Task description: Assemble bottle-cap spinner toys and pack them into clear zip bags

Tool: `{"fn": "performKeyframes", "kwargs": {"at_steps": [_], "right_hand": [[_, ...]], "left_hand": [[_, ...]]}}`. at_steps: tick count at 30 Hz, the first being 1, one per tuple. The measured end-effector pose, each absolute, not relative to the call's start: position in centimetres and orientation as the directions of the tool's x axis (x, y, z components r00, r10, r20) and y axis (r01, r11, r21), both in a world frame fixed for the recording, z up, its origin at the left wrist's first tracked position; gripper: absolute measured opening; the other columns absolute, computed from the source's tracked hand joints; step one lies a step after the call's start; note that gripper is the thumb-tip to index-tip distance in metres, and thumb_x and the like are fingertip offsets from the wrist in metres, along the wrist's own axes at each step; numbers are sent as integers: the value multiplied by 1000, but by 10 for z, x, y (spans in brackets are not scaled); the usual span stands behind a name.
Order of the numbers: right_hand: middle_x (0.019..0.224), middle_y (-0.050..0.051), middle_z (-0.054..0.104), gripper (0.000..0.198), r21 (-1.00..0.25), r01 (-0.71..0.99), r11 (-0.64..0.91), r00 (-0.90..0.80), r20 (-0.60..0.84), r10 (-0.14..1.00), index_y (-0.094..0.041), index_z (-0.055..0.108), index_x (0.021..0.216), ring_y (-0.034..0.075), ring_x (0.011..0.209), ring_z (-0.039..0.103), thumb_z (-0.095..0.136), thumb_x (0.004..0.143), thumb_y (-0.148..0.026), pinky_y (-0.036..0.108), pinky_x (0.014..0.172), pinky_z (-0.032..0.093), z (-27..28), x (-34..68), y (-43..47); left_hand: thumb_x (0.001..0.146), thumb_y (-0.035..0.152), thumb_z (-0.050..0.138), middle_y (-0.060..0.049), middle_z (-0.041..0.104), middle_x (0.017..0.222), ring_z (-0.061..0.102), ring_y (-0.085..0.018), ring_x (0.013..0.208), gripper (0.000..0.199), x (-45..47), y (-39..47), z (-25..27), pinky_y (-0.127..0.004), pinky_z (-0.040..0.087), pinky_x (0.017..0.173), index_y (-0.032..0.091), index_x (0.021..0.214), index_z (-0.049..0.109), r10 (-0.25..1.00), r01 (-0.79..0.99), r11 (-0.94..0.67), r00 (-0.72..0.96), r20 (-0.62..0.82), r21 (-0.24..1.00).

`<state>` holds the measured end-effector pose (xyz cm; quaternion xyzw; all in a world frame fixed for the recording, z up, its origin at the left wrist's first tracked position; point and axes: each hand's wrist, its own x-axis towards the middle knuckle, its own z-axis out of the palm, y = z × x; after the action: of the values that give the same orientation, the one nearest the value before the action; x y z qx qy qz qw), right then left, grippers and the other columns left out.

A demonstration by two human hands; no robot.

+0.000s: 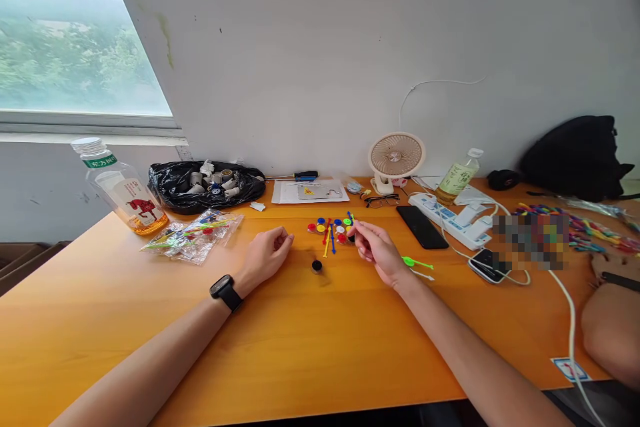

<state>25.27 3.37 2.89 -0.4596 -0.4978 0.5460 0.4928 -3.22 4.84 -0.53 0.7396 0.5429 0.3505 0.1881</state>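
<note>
My left hand (269,255) rests on the table, its fingers curled in, with nothing showing in them. My right hand (376,250) is raised a little, thumb and index finger pinched; what they hold, if anything, is too small to make out. A small blue tip shows just beyond those fingertips. Between my hands sits a small black round piece (317,266), with a faint blur beneath it. Beyond it lie several coloured round pieces (312,228) and a few plastic arrows (327,243) in red, yellow and blue. Green (417,263) and white arrows (423,274) lie beside my right wrist.
Clear plastic bags (195,240), a large bottle (125,193) and a black bag of grey parts (207,187) stand left. At the right are a phone (423,227), power strip (455,220), cables and a smaller bottle (457,177). A fan (397,157) stands behind. Another person's arm (613,327) is far right.
</note>
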Motion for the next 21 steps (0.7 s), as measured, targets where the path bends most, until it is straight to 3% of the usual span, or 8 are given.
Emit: {"fn": "performKeyframes", "kwargs": {"at_steps": [3,6,9,17,21], "right_hand": [[59,-4,43,47,-999,-45,30,-76,33,997,-20,67,73,10,51,31,66,91,-63,26,48,19,25,251,35],[60,-1,43,60,-975,39,217,-36,215,976,-20,51,54,14,60,41,56,99,-60,28,56,32,20,250,36],[65,1,43,63,-906,161,390,-6,395,919,-21,39,50,16,68,46,52,104,-50,30,66,38,18,250,37],[81,3,51,56,-767,389,510,-16,548,837,-19,45,45,14,67,50,50,101,-25,29,61,37,15,250,29],[83,4,55,57,-758,391,521,7,569,822,-19,53,41,13,67,55,47,97,-16,28,64,42,15,250,26]], "left_hand": [[104,44,47,1,58,66,50,-16,62,44,-31,47,-2,-29,32,59,21,68,53,906,653,-401,178,385,642],[107,42,42,-4,64,74,58,-19,74,55,-30,48,0,-32,40,71,20,57,50,874,610,-453,160,459,650],[107,40,42,-6,69,81,63,-21,84,60,-31,50,-1,-34,44,80,21,50,47,859,598,-460,114,499,657],[85,11,48,-2,79,93,64,-21,87,43,-37,48,-9,-35,46,77,22,44,43,835,630,-469,88,543,620],[95,17,46,-3,78,92,66,-22,95,51,-37,48,-8,-34,47,83,21,45,52,831,610,-477,79,550,633]]}}
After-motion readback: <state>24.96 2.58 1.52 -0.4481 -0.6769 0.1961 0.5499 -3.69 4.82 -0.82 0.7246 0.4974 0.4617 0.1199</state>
